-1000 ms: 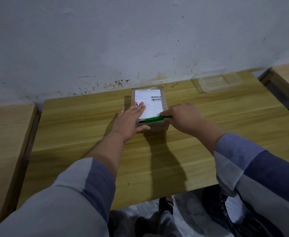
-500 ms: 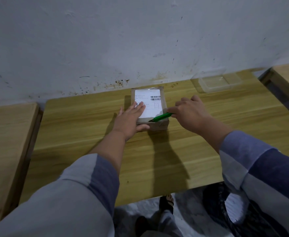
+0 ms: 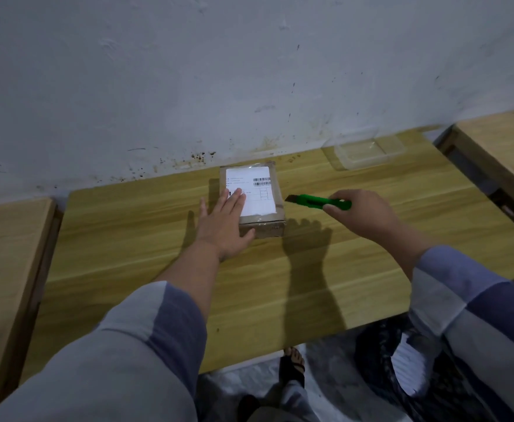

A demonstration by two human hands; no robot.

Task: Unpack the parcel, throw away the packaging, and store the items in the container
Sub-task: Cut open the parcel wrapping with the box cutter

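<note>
A small brown cardboard parcel (image 3: 264,220) with a white shipping label lies on the wooden table (image 3: 158,269) near the wall. My left hand (image 3: 223,223) rests flat on the parcel's left side, fingers spread, thumb against its front face. My right hand (image 3: 360,213) is to the right of the parcel, gripping a green utility knife (image 3: 316,202). The knife's tip points left, just off the parcel's right edge. A clear plastic container (image 3: 368,152) stands at the table's back right, against the wall.
A second wooden table (image 3: 3,263) adjoins on the left and a third (image 3: 505,150) on the right. A white wall runs close behind. Below the table's near edge are a sandalled foot (image 3: 292,363) and a dark bag (image 3: 401,370) on the floor.
My right hand has pulled the green knife away from the parcel's front edge, out to the right. My left hand stays pressed on the parcel.
</note>
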